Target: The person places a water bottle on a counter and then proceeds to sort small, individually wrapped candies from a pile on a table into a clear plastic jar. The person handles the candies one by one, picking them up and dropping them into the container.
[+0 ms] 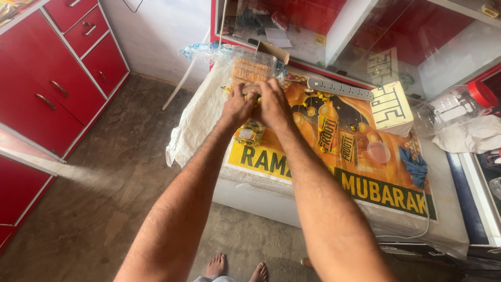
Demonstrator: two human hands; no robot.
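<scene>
An orange and yellow printed banner with dark green lettering bands [365,177] covers the white woven sack cloth [201,117], beside glossy red cabinet drawers with silver handles [57,78], a grey power strip [339,89], a crumpled blue cloth [416,166] and a red-lidded clear plastic jar [459,102].

A low counter [250,196] draped with an orange poster [334,151] bears a white power strip [340,89], boxes and sweets

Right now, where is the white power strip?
In the head view, the white power strip lies at the far edge of the orange poster, right of both hands, between the clear snack bag and the cream box.
</scene>
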